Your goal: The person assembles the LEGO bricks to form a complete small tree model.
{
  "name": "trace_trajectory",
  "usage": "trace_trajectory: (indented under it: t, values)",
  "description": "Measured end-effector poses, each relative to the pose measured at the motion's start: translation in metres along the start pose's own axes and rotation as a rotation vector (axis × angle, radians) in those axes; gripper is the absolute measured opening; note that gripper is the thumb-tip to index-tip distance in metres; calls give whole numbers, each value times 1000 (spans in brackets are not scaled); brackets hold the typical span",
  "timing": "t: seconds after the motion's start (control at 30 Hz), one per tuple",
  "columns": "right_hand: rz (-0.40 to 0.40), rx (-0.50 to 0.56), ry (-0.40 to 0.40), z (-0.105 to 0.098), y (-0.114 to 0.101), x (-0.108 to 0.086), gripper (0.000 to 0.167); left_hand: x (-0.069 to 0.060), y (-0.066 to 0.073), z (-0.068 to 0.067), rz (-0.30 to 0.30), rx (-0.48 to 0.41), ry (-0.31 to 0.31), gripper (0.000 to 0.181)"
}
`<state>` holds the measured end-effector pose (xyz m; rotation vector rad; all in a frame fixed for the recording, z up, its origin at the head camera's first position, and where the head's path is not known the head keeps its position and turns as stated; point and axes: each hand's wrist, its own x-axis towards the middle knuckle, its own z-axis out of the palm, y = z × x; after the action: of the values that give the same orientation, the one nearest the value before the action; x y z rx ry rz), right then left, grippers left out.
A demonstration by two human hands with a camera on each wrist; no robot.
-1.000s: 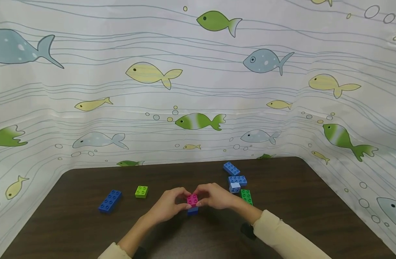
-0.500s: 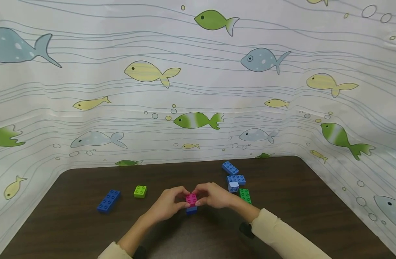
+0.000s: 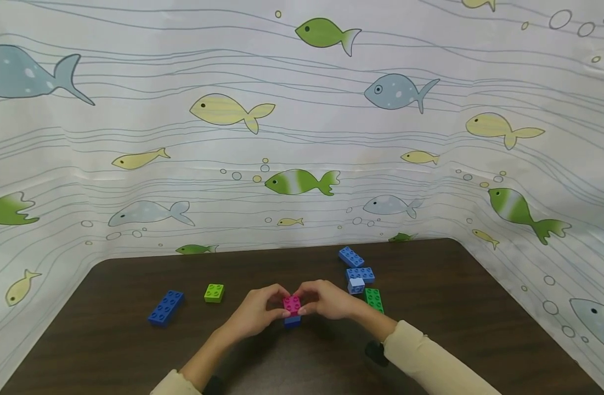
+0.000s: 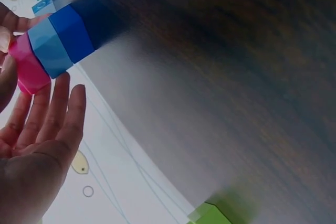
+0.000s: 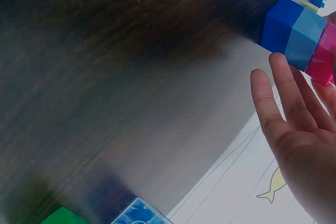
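Note:
A stack of three toy bricks stands on the dark wooden table [image 3: 292, 367]. Its bottom is a dark blue brick [image 4: 74, 32], its middle a lighter blue brick [image 4: 51, 49], and its top a pink brick [image 3: 292, 305]. From the left side, my left hand [image 3: 254, 312] pinches the pink brick between thumb and fingers. On the opposite side my right hand [image 3: 328, 300] pinches that same brick. In the head view the lighter blue brick is hard to tell from the dark one. The outer fingers of both hands extend past the stack in the wrist views.
Left of the hands lie a lime green brick [image 3: 214, 293] and a long dark blue brick [image 3: 166, 308]. To the right are two blue bricks, one of them [image 3: 351, 257] farther back, a small light blue brick [image 3: 356, 286] and a green brick [image 3: 374, 299]. A fish-patterned sheet [image 3: 223, 164] borders the table.
Both hands keep their hold on the pink brick atop the stack. The head view has shifted slightly; the bricks on the table have not moved.

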<state>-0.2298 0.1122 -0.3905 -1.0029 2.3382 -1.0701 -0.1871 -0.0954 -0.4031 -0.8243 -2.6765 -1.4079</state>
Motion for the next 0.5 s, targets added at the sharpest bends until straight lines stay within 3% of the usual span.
trace_trajectory:
  t: [0.5]
  values:
    - [-6,-42,28,1,1,0,21,2,0,-2,-9,-15,-2,22]
